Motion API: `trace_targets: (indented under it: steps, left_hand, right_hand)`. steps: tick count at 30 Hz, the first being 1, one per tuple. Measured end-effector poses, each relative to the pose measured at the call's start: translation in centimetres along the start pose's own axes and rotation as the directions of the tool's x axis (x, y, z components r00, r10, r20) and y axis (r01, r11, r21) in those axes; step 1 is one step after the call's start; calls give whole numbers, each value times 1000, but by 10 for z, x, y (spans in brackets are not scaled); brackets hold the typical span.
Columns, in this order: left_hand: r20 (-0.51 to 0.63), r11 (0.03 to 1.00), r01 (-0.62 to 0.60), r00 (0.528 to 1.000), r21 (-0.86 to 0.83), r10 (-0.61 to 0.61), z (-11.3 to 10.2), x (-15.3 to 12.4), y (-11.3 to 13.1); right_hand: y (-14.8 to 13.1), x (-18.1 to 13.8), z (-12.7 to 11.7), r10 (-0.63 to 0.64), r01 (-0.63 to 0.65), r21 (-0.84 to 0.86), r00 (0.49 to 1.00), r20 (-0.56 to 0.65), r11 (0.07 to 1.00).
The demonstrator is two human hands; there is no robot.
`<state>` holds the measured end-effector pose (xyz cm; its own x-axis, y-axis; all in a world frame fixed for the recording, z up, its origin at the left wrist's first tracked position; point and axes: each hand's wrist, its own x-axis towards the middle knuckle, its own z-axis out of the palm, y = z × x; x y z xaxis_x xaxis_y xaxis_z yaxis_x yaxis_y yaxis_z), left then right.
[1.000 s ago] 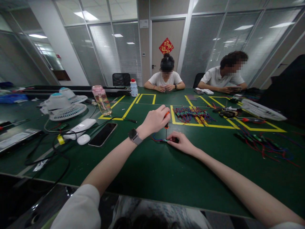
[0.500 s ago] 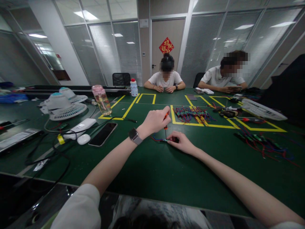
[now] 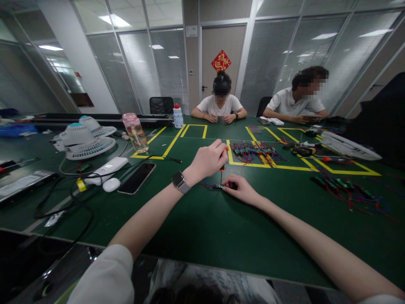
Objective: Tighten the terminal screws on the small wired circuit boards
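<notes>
My left hand [image 3: 209,158], with a watch on its wrist, is closed around the handle of an orange and black screwdriver [image 3: 222,166]. The screwdriver stands nearly upright, its thin shaft reaching down to a small green circuit board [image 3: 218,186] on the table. Red and blue wires run out of the board's left side. My right hand [image 3: 241,189] rests on the table with fingertips pinched on the board's right end. The contact of the screwdriver's tip is too small to make out.
Several wired circuit boards [image 3: 256,151] lie inside yellow tape, with another pile [image 3: 351,190] at right. On the left are a phone [image 3: 138,178], a white fan [image 3: 90,145], a pink-lided bottle [image 3: 135,133] and black cables [image 3: 68,207]. Two people sit across the table [image 3: 202,245].
My left hand has turned slightly on the screwdriver's handle, its fingers and wrist shifting a little to the right. My right hand and the circuit board stay in place.
</notes>
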<state>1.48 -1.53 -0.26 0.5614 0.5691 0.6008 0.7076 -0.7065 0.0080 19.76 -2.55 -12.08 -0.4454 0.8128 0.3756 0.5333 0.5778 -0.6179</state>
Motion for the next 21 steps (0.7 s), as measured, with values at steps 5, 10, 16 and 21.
trace_targets:
  steps: [5, 10, 16, 21]
  left_hand:
    - [-8, 996, 68, 998, 49, -67, 3, 1, -4]
    - [28, 995, 38, 999, 88, -40, -1, 0, -5]
    - [27, 999, -7, 1000, 51, 5, -1, 0, -1]
    - [2, 1000, 17, 1000, 9, -17, 2, 0, -2]
  right_hand:
    - [-2, 0, -1, 0, 0, 6, 1000, -2, 1000]
    - [-2, 0, 0, -1, 1, 4, 1000, -2, 1000]
    - [-1, 0, 0, -11, 11, -7, 1000, 2, 1000]
    - [-1, 0, -1, -8, 8, 3, 1000, 0, 1000]
